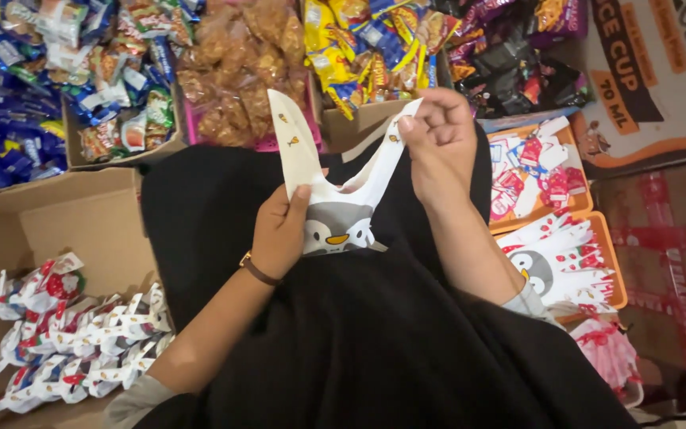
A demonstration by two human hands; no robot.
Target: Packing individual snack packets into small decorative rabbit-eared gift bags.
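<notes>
Fingers [299,199] of the left hand [279,234] pinch the left handle of a white penguin-print bag [335,222]; the right hand [438,139], fingers curled tight, pinches the right handle higher up. Bag hangs between both hands over a black-clothed lap [375,342]. Step, by my reading: pulling the bag's mouth open; next needs a wider spread of handles. Left: cardboard box [65,222] of finished bags. Ahead: snack packets [240,71]. Right: orange tray [605,254] of flat bags.
</notes>
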